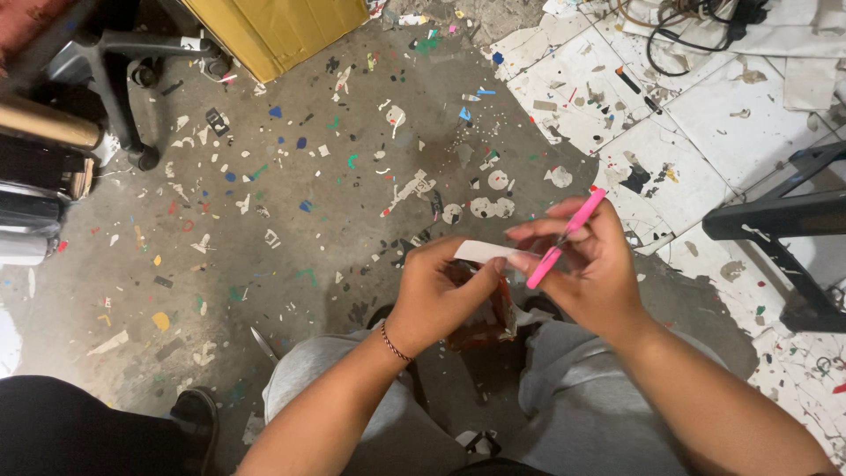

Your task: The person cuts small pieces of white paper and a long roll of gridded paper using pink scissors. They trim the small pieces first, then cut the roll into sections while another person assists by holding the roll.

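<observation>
Since my left hand (438,295) pinches the white strip (483,251) at mid-frame and my right hand (592,264) grips the pink scissors (564,240) closing on it, I might nick a fingertip.

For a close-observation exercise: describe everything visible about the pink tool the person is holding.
The pink tool is slim and stick-like, seemingly plastic, bright pink, perhaps a craft knife or pen. It is tilted, upper end up-right, lower end down-left. The right hand grips its middle; its lower end meets a white paper strip held by the left hand. The tip is hidden.
</observation>
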